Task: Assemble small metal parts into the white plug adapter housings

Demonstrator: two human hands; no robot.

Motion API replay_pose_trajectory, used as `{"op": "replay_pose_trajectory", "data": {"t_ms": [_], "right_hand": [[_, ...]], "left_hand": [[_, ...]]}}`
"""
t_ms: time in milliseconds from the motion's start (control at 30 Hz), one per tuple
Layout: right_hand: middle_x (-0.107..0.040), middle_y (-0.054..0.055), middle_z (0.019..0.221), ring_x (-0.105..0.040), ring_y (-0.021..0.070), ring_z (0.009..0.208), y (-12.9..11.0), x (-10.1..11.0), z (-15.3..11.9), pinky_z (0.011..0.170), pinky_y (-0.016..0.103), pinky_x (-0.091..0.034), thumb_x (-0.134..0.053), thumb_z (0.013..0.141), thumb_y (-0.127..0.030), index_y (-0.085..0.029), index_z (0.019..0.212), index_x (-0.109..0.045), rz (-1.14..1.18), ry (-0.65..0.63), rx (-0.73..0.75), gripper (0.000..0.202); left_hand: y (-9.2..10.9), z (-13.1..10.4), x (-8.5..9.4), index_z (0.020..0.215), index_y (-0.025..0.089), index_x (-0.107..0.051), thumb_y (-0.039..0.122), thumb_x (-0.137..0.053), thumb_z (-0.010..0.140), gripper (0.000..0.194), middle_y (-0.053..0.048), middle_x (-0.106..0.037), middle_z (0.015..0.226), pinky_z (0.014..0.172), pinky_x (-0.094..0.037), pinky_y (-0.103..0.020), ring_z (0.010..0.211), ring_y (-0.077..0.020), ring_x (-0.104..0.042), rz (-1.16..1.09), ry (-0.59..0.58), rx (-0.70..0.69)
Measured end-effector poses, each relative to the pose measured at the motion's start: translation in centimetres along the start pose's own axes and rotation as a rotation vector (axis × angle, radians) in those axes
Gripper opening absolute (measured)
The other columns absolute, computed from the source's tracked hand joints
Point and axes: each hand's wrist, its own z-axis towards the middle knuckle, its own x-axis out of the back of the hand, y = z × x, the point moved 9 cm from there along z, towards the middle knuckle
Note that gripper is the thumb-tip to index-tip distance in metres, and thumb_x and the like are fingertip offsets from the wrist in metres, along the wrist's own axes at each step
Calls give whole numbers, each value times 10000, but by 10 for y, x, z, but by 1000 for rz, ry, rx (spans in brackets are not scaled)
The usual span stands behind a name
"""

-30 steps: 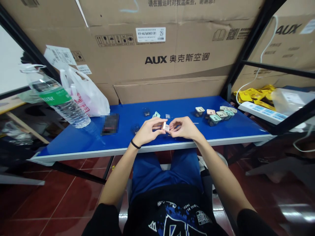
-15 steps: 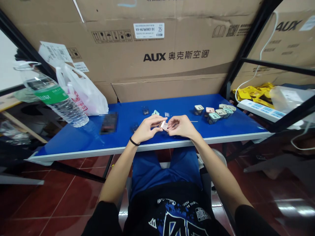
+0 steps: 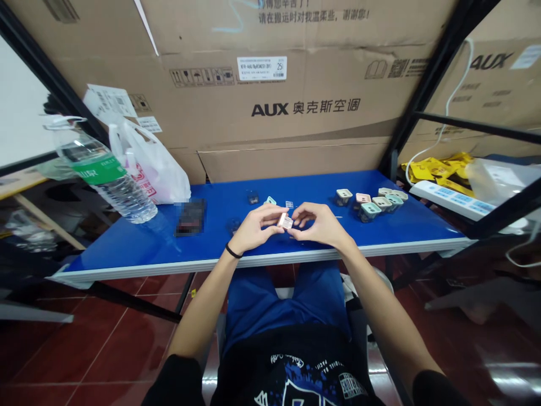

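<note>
- Left hand [image 3: 253, 228]: fingers curled, thumb and fingertips pinching the left side of 1 small pale plug part [image 3: 284, 221], held just above the worktop [image 3: 127, 248]. A black band sits on this wrist.
- Right hand [image 3: 319, 224]: fingers bent, fingertips closed on the right side of the same part; both hands meet at it, near the front edge and about mid-width of the blue surface.
- Cluster of small socket cubes [image 3: 374, 202]: about 6 counted, in cream, pink and teal, standing together to the right of the hands; the far ones overlap, so the count is approximate.
- 1 teal piece [image 3: 270, 201] and 1 small clear piece [image 3: 289, 204] lie just behind the hands; 1 dark piece [image 3: 252, 197] lies further back.
- 1 water bottle [image 3: 105, 172] with a green label, tilted, at the left end.
- 1 white plastic bag [image 3: 152, 163] beside the bottle, against the cartons.
- 1 white power strip [image 3: 450, 198] on the neighbouring surface to the right.
</note>
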Motion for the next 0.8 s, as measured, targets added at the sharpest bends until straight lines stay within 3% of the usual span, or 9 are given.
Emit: {"op": "replay_pose_trajectory", "data": {"t_ms": [267,467,667,800], "right_hand": [[-779,50,798,-737,192,717,-2,-3,-1,693,309,-614,-808,809,-360,-183,899,-778,-243,-84,40,201],[-783,58,833,-729,187,725,5,-4,-1,699,310,-630,-831,790,-398,-179,910,-767,-142,-112,7,258],[-766,42,802,-712,177,702,9,-8,-2,667,302,-619,-828,777,-360,-185,888,-762,-151,-160,-27,217],[-753,33,809,-699,170,706,1,-7,-3,650,287,-594,-812,761,-287,-190,917,-752,-196,-156,5,193]], "left_hand": [[-1,0,-6,1324,239,-743,270,-814,875,456,-114,-659,1290,1069,-613,-497,1206,-286,-707,171,-4,-11],[1,-1,-6,1333,253,-740,269,-822,870,470,-109,-661,1288,1053,-621,-470,1211,-282,-701,168,-12,-30],[-2,-2,-5,1345,252,-730,244,-836,859,497,-116,-666,1282,1088,-594,-505,1243,-298,-684,172,-48,-33],[-3,-1,-6,1278,239,-746,232,-855,840,451,-108,-642,1267,1087,-595,-489,1216,-280,-698,55,-67,-11]]}}
